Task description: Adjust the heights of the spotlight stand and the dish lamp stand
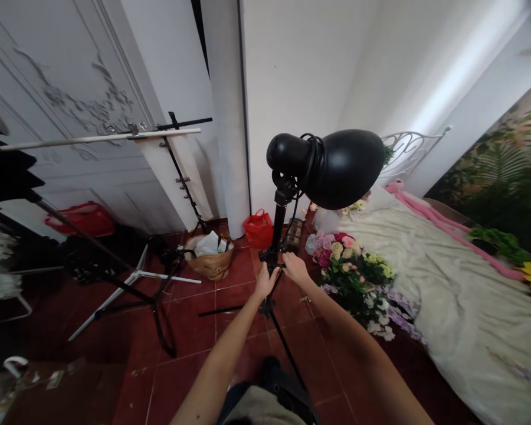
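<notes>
Black lamp stand (pixel 279 227), glossy domed head; 2 hands' fingers (pixel 265 283) (pixel 295 267) curled around it.

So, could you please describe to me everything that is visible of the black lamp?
The lamp is black and smooth, with a slight sheen; its material is unclear. It has a rounded rear housing and a wide, bowl-like shade angled rightward. Dark cable coils loop around the part between them. A bracket joins it to the top of a black stand, which the left hand and right hand hold below. The inside of the shade is hidden.
</notes>
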`<state>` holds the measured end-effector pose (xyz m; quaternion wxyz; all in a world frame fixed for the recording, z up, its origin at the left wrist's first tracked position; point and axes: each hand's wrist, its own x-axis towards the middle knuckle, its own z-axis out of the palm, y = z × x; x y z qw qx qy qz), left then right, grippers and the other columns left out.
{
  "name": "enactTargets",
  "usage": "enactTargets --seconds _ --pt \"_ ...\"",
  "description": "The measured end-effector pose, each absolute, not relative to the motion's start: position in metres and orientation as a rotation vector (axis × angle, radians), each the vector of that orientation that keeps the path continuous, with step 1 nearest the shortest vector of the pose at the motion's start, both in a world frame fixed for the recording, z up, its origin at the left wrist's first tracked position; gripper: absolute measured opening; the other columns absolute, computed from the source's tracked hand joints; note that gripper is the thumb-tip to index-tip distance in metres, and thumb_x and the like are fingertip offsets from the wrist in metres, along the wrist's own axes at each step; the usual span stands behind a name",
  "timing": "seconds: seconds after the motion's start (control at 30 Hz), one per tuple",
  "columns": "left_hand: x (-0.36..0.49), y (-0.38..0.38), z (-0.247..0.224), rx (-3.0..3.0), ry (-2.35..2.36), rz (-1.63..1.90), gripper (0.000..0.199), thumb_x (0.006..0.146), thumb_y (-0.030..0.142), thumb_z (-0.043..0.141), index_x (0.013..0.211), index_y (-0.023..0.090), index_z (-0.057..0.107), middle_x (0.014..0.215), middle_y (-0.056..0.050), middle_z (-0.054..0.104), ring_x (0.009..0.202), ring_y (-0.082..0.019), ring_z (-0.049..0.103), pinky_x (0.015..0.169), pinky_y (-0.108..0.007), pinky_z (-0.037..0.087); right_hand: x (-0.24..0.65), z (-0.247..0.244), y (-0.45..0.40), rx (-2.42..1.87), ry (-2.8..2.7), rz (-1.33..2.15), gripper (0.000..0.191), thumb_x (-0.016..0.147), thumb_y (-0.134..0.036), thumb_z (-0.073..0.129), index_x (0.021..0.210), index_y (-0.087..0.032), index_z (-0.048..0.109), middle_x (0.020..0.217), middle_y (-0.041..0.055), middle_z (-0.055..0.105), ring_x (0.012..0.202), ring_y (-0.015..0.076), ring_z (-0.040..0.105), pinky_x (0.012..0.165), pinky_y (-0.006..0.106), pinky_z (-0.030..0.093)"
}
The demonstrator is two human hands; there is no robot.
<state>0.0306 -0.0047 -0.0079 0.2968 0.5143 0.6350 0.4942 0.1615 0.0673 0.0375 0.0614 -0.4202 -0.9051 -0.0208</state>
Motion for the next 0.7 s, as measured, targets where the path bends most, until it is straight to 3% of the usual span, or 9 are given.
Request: enactTargets --seconds 0.13,0.3,0.5,0.7 --pt "0.031 -0.004 -0.008 1.384 1.677 1.303 0.047 0.083 0.049 0.046 0.117 0.017 0.041 0.113 -0.014 0.058 0.107 -0.022 0.055 0.093 -0.039 0.041 0.150 0.040 0.078 -1.404 -2.808 0.023 0.032 0.085 -0.019 0.046 0.117 -0.016 0.046 0.117 0.0148 0.050 0.106 0.0219 0.048 0.075 0.027 0.044" --pt "0.032 -0.002 -0.010 1.408 1.585 1.341 0.047 0.084 0.048 0.044 0.119 0.016 0.037 0.114 -0.013 0.056 0.104 -0.020 0.055 0.094 -0.037 0.040 0.145 0.032 0.075 -1.483 -2.853 0.050 0.027 0.089 -0.016 0.036 0.110 -0.017 0.053 0.103 0.0143 0.059 0.093 0.0210 0.058 0.076 0.031 0.042" --pt "0.032 0.001 -0.013 1.395 1.610 1.344 0.050 0.084 0.049 0.044 0.120 0.015 0.036 0.125 -0.016 0.049 0.117 -0.021 0.047 0.102 -0.039 0.033 0.147 0.016 0.065 -1.468 -2.684 -0.043 0.038 0.090 -0.014 0.032 0.127 -0.013 0.040 0.111 0.0169 0.057 0.101 0.0223 0.055 0.084 0.034 0.040" --pt "0.032 0.002 -0.010 1.373 1.554 1.346 0.052 0.083 0.048 0.046 0.121 0.015 0.035 0.124 -0.016 0.050 0.116 -0.020 0.049 0.102 -0.038 0.034 0.148 0.025 0.063 -1.504 -2.713 0.195 0.039 0.088 -0.015 0.035 0.127 -0.012 0.037 0.108 0.0162 0.061 0.098 0.0216 0.060 0.079 0.029 0.044"
